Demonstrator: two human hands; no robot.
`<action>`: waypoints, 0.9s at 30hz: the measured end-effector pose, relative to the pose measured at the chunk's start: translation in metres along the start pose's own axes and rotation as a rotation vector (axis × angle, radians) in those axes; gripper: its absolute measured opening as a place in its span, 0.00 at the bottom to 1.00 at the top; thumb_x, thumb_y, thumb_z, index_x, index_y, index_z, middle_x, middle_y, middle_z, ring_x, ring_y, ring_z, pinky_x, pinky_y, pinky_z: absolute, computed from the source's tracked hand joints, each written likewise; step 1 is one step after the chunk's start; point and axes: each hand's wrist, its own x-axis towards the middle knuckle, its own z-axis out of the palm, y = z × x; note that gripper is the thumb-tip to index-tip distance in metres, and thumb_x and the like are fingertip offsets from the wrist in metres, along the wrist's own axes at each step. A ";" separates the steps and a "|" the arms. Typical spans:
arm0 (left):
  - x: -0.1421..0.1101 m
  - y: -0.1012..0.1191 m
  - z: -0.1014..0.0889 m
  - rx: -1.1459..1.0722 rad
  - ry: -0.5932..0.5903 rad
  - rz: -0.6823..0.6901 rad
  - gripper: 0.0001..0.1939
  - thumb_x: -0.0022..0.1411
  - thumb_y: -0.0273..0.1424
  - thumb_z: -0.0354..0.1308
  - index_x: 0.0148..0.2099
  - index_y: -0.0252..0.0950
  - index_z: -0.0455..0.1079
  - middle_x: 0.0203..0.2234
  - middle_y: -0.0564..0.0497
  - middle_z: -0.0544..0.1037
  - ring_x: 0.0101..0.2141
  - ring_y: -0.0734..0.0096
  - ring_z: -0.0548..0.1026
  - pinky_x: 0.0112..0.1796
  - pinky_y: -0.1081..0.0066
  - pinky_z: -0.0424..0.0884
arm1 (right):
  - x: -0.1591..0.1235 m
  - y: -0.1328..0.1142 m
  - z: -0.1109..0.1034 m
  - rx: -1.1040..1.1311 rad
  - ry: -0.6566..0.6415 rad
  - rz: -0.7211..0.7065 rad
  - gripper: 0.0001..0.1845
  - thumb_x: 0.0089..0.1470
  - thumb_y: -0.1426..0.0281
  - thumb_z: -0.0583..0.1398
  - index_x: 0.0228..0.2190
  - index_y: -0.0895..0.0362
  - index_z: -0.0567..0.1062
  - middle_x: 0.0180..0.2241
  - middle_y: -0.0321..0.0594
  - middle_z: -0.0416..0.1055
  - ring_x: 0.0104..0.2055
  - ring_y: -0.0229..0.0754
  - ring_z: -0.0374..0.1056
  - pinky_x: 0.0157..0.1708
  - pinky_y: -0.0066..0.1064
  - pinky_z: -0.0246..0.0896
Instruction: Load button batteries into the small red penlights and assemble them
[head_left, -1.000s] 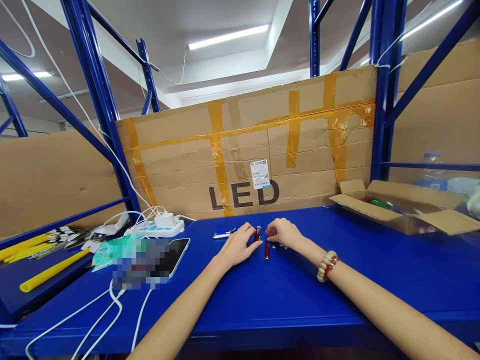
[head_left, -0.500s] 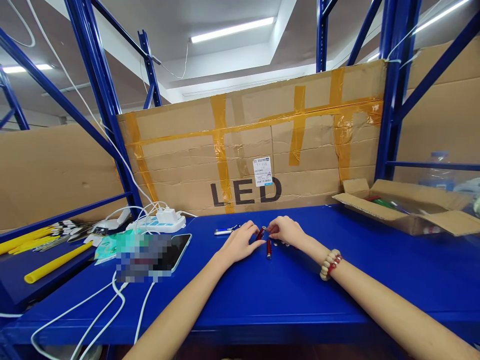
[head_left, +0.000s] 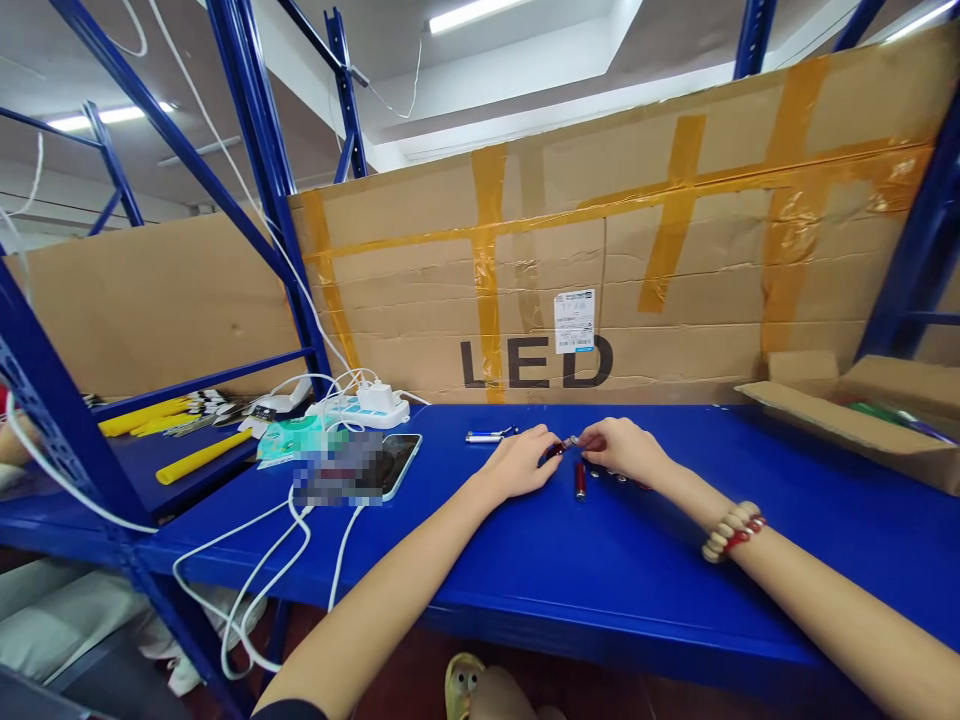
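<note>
Blue metal makes the surface (head_left: 510, 580), cardboard (head_left: 420, 300) behind. The left hand (head_left: 523, 462) is clamped on a tilted red tube (head_left: 557, 449); the right hand (head_left: 628, 450) is at its silver end, grip unclear. Another tube (head_left: 580, 482) lies just below, between both hands.

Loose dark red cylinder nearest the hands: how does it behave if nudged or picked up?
The loose dark red cylinder would probably roll if nudged sideways: it looks round and lies on the flat blue surface. Its glossy sheen suggests a hard, stiff, perhaps slightly slippery body. Weight is unclear, though its metallic-looking end hints at some heft.
</note>
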 end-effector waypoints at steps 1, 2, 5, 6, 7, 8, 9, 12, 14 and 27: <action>0.000 0.001 0.000 0.001 -0.004 -0.010 0.11 0.62 0.32 0.45 0.42 0.33 0.64 0.34 0.51 0.67 0.33 0.74 0.67 0.35 0.73 0.63 | 0.000 0.000 0.001 -0.009 -0.003 0.004 0.11 0.47 0.75 0.57 0.34 0.54 0.74 0.31 0.29 0.72 0.38 0.32 0.68 0.31 0.23 0.57; 0.000 0.002 -0.001 0.005 -0.003 -0.014 0.11 0.61 0.31 0.45 0.42 0.33 0.64 0.34 0.51 0.68 0.33 0.74 0.67 0.34 0.74 0.63 | 0.001 0.000 0.001 -0.020 -0.002 0.003 0.11 0.47 0.74 0.57 0.34 0.53 0.74 0.32 0.29 0.72 0.38 0.32 0.68 0.31 0.23 0.57; 0.001 0.006 -0.002 0.055 0.010 -0.024 0.10 0.61 0.32 0.45 0.38 0.33 0.64 0.33 0.53 0.69 0.31 0.74 0.68 0.32 0.73 0.63 | 0.002 -0.001 0.003 -0.047 -0.004 0.011 0.11 0.47 0.74 0.57 0.35 0.52 0.74 0.32 0.28 0.72 0.38 0.33 0.67 0.31 0.23 0.57; 0.001 0.007 -0.002 0.071 0.017 -0.027 0.11 0.62 0.33 0.44 0.37 0.33 0.64 0.33 0.53 0.69 0.31 0.73 0.68 0.31 0.72 0.63 | 0.002 -0.001 0.003 -0.050 -0.008 0.015 0.12 0.47 0.74 0.57 0.35 0.52 0.74 0.32 0.28 0.72 0.38 0.33 0.67 0.30 0.23 0.56; 0.001 0.008 -0.003 0.077 0.014 -0.024 0.12 0.63 0.35 0.43 0.37 0.33 0.64 0.34 0.52 0.69 0.32 0.73 0.68 0.31 0.72 0.63 | 0.002 -0.001 0.003 -0.053 -0.011 0.018 0.12 0.47 0.74 0.57 0.35 0.52 0.74 0.32 0.28 0.72 0.38 0.33 0.67 0.30 0.23 0.56; 0.001 0.009 -0.004 0.080 0.005 -0.024 0.14 0.64 0.37 0.42 0.38 0.33 0.64 0.35 0.52 0.69 0.33 0.72 0.68 0.31 0.72 0.64 | 0.002 -0.001 0.004 -0.054 -0.014 0.021 0.12 0.47 0.74 0.57 0.35 0.51 0.74 0.32 0.28 0.72 0.38 0.33 0.67 0.30 0.23 0.56; 0.001 0.011 -0.005 0.087 0.000 -0.022 0.16 0.65 0.38 0.41 0.39 0.33 0.64 0.35 0.51 0.69 0.35 0.71 0.69 0.33 0.71 0.64 | 0.002 -0.001 0.004 -0.054 -0.013 0.023 0.12 0.47 0.73 0.57 0.36 0.51 0.74 0.32 0.28 0.72 0.38 0.34 0.67 0.30 0.23 0.56; 0.003 0.014 -0.007 0.112 -0.039 -0.029 0.19 0.66 0.41 0.38 0.42 0.33 0.64 0.38 0.51 0.69 0.40 0.68 0.68 0.37 0.69 0.65 | 0.003 0.000 0.005 -0.052 0.006 0.024 0.10 0.47 0.72 0.58 0.34 0.51 0.74 0.32 0.28 0.72 0.38 0.35 0.67 0.29 0.23 0.55; 0.004 0.016 -0.006 0.113 -0.067 -0.042 0.21 0.66 0.42 0.37 0.43 0.33 0.65 0.40 0.50 0.69 0.40 0.67 0.67 0.38 0.68 0.65 | 0.004 0.001 0.007 -0.050 0.025 0.016 0.09 0.46 0.71 0.58 0.33 0.50 0.74 0.32 0.27 0.72 0.38 0.36 0.67 0.27 0.24 0.55; 0.005 0.002 0.006 0.095 0.050 -0.091 0.15 0.67 0.32 0.36 0.52 0.34 0.56 0.40 0.51 0.71 0.41 0.67 0.66 0.37 0.70 0.64 | -0.002 -0.016 0.005 0.366 0.637 -0.301 0.14 0.47 0.61 0.59 0.36 0.54 0.75 0.32 0.36 0.72 0.30 0.36 0.67 0.22 0.24 0.62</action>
